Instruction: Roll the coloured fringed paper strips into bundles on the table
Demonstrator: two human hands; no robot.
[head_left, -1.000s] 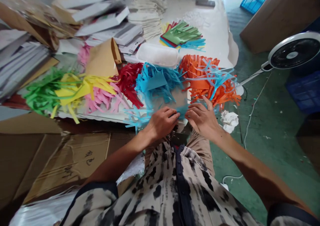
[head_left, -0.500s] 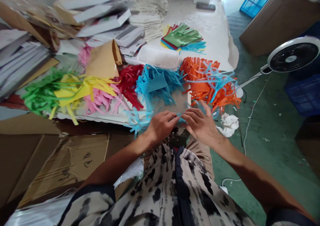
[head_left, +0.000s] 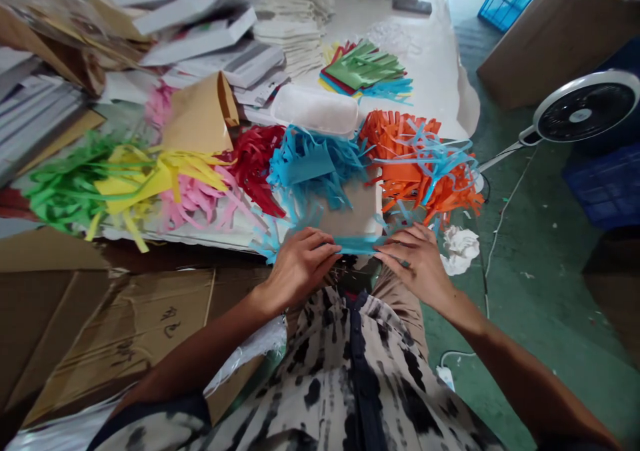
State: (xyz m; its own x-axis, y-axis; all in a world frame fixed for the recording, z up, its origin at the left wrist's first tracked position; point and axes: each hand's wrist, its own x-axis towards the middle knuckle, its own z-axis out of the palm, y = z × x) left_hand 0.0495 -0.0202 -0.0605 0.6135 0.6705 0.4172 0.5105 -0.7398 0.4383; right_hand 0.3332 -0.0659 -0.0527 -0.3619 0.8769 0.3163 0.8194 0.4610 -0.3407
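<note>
A blue fringed paper strip (head_left: 357, 244) is stretched between my two hands at the table's front edge, its cut ends fanning out past both. My left hand (head_left: 307, 258) pinches it on the left, and my right hand (head_left: 413, 258) pinches it on the right. Just beyond lies a grey-brown board (head_left: 353, 214) with a pale edge. A pile of blue tissue fringe (head_left: 317, 161) covers the board's far part. To its right is orange fringe (head_left: 407, 164) with light blue strands on top. Dark red fringe (head_left: 255, 161) sits to the left.
Pink (head_left: 193, 201), yellow (head_left: 135, 181) and green fringe (head_left: 65, 178) lie farther left, near a brown envelope (head_left: 197, 114). Behind stand a white plastic tray (head_left: 315, 110) and stacked paper (head_left: 290, 31). At right are a fan (head_left: 583, 114) and crumpled tissue (head_left: 460, 248). Cardboard (head_left: 125, 338) fills the lower left.
My hands have moved apart, the left one leftward and the right one slightly rightward. More of the blue strip now shows between them, pulled flat.
</note>
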